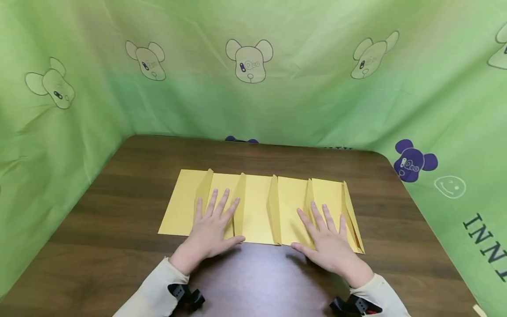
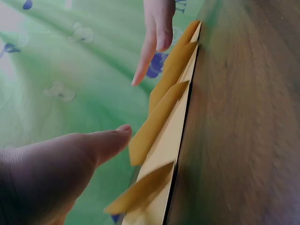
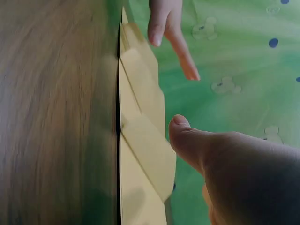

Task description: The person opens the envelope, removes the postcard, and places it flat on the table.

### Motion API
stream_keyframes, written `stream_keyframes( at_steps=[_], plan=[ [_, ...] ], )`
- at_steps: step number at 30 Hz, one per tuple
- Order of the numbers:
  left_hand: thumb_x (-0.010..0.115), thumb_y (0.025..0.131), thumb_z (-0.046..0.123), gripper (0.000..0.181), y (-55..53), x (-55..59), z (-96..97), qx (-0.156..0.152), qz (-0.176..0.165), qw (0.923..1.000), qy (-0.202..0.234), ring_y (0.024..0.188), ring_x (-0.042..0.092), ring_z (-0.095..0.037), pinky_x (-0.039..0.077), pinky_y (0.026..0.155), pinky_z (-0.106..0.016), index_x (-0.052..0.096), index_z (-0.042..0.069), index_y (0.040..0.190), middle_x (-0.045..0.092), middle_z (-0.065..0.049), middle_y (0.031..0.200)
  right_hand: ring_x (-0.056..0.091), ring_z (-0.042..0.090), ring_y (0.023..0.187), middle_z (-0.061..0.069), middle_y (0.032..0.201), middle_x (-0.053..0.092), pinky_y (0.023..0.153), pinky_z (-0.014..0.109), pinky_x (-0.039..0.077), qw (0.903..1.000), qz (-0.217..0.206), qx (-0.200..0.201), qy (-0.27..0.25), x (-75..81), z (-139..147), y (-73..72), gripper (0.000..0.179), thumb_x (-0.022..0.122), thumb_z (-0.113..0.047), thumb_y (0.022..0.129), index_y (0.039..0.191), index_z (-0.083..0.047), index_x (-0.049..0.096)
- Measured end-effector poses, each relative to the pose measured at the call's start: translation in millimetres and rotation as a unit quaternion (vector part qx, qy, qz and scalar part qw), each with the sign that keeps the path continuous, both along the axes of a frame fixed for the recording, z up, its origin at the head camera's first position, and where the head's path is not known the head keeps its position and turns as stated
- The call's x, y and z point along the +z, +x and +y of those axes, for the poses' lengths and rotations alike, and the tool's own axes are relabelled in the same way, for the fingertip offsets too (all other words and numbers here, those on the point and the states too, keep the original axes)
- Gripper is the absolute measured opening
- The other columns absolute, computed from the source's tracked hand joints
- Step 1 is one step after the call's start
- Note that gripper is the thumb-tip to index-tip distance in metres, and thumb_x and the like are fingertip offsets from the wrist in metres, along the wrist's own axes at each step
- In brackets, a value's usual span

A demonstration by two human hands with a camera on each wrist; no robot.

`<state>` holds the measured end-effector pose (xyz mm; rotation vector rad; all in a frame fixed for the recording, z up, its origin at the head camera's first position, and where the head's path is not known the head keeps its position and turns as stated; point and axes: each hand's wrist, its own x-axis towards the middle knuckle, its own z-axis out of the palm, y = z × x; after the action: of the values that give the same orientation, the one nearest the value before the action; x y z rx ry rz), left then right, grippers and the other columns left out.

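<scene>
A row of several yellow paper envelopes [image 1: 259,207] lies side by side on the table, their narrow flaps [image 1: 273,211] standing partly raised. My left hand [image 1: 210,229] is spread over the left part of the row, fingers straight and pointing away from me. Over the right part, my right hand [image 1: 328,244] is spread in the same way. From the left wrist, a tilted flap [image 2: 157,124] shows close to the thumb, and the hand [image 2: 70,154] is above the paper. The right wrist view has the right thumb beside another flap [image 3: 147,154]. Neither hand grips anything.
The brown wooden table [image 1: 119,202] extends around the row on all sides. Green cloth [image 1: 190,105] printed with bear heads hangs behind and along both sides. Dark wrist devices [image 1: 186,297] sit at both cuffs. A small pale object [image 1: 479,311] shows at the lower right edge.
</scene>
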<state>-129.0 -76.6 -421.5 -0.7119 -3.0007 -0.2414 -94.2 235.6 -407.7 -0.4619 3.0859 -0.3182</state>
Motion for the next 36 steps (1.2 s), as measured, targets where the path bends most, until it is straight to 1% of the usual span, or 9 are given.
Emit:
stream_keyframes(
  at_steps=[3, 7, 10, 13, 18, 21, 24, 30, 36],
  plan=[
    [0.052, 0.089, 0.071, 0.094, -5.4, 1.9, 17.7, -0.032, 0.011, 0.9994, -0.005, 0.151, -0.001, -0.037, 0.002, 0.114, -0.066, 0.015, 0.024, 0.161, 0.003, -0.011, 0.167, 0.006, 0.049, 0.147, 0.023, 0.163, 0.012, 0.108, 0.073, -0.005, 0.9999, -0.006, -0.014, -0.004, 0.2, 13.4, 2.5, 0.083, 0.057, -0.061, 0.092, 0.158, -0.019, 0.028],
    [0.049, 0.089, 0.073, 0.094, -12.4, 4.5, 49.7, -0.078, 0.032, 0.9963, -0.015, 0.151, -0.001, -0.035, 0.004, 0.115, -0.065, 0.013, 0.025, 0.162, 0.002, -0.009, 0.167, 0.004, 0.051, 0.146, 0.026, 0.162, 0.01, 0.107, 0.074, -0.009, 0.9992, -0.005, -0.039, -0.01, -0.1, 33.6, 2.6, 0.081, 0.057, -0.057, 0.095, 0.159, -0.019, 0.024],
    [0.047, 0.09, 0.074, 0.093, -17.4, 7.3, 76.5, -0.109, 0.04, 0.993, -0.019, 0.152, -0.003, -0.033, 0.004, 0.116, -0.063, 0.011, 0.027, 0.162, 0.0, -0.006, 0.167, 0.005, 0.052, 0.145, 0.028, 0.16, 0.012, 0.106, 0.075, -0.006, 0.9983, 0.004, -0.057, -0.012, -0.5, 48.7, 1.1, 0.08, 0.058, -0.053, 0.095, 0.159, -0.017, 0.024],
    [0.045, 0.09, 0.075, 0.093, -21.3, 9.6, 101.9, -0.131, 0.043, 0.99, -0.027, 0.152, -0.005, -0.031, 0.003, 0.117, -0.061, 0.008, 0.029, 0.162, -0.003, -0.003, 0.167, 0.008, 0.053, 0.143, 0.03, 0.157, 0.016, 0.105, 0.077, -0.001, 0.9974, 0.01, -0.071, -0.011, -2.5, 62.5, 0.5, 0.079, 0.059, -0.05, 0.096, 0.157, -0.015, 0.026],
    [0.042, 0.094, 0.07, 0.084, -25.3, 10.8, 137.0, -0.155, 0.061, 0.9851, -0.045, 0.152, -0.004, -0.029, 0.007, 0.118, -0.059, 0.014, 0.029, 0.161, 0.002, -0.001, 0.168, 0.011, 0.055, 0.14, 0.033, 0.153, 0.02, 0.103, 0.078, 0.003, 0.9971, 0.01, -0.076, 0.003, -9.4, 84.5, -2.3, 0.074, 0.056, -0.047, 0.098, 0.156, -0.012, 0.027],
    [0.042, 0.096, 0.066, 0.078, -27.2, 9.4, 154.2, -0.169, 0.067, 0.9819, -0.054, 0.152, -0.003, -0.028, 0.006, 0.118, -0.058, 0.018, 0.029, 0.161, 0.003, -0.001, 0.167, 0.013, 0.056, 0.139, 0.034, 0.151, 0.022, 0.101, 0.079, 0.004, 0.9973, 0.012, -0.072, 0.008, -13.0, 97.3, -5.8, 0.071, 0.056, -0.047, 0.099, 0.155, -0.012, 0.029],
    [0.038, 0.097, 0.066, 0.076, -27.9, 6.4, 169.0, -0.179, 0.071, 0.9787, -0.072, 0.152, -0.003, -0.027, 0.006, 0.119, -0.056, 0.018, 0.03, 0.161, 0.002, 0.001, 0.167, 0.014, 0.056, 0.139, 0.033, 0.151, 0.024, 0.101, 0.08, 0.006, 0.9976, 0.011, -0.068, 0.011, -15.2, 107.0, -8.9, 0.068, 0.056, -0.045, 0.099, 0.153, -0.011, 0.032],
    [0.033, 0.098, 0.068, 0.071, -26.2, -0.9, 192.3, -0.19, 0.049, 0.9744, -0.11, 0.152, -0.003, -0.022, 0.005, 0.119, -0.052, 0.019, 0.036, 0.16, 0.01, 0.01, 0.166, 0.016, 0.056, 0.138, 0.032, 0.149, 0.026, 0.1, 0.079, 0.01, 0.9983, 0.012, -0.055, 0.018, -19.9, 115.4, -12.2, 0.062, 0.057, -0.04, 0.099, 0.15, -0.012, 0.037],
    [0.031, 0.099, 0.066, 0.064, -22.6, -7.3, 204.1, -0.196, 0.014, 0.9695, -0.146, 0.152, -0.001, -0.02, 0.004, 0.12, -0.05, 0.025, 0.041, 0.157, 0.021, 0.016, 0.163, 0.019, 0.054, 0.137, 0.03, 0.148, 0.029, 0.099, 0.078, 0.014, 0.9982, 0.03, -0.049, 0.017, -21.6, 115.7, -12.4, 0.057, 0.059, -0.036, 0.098, 0.147, -0.012, 0.04]
  ],
)
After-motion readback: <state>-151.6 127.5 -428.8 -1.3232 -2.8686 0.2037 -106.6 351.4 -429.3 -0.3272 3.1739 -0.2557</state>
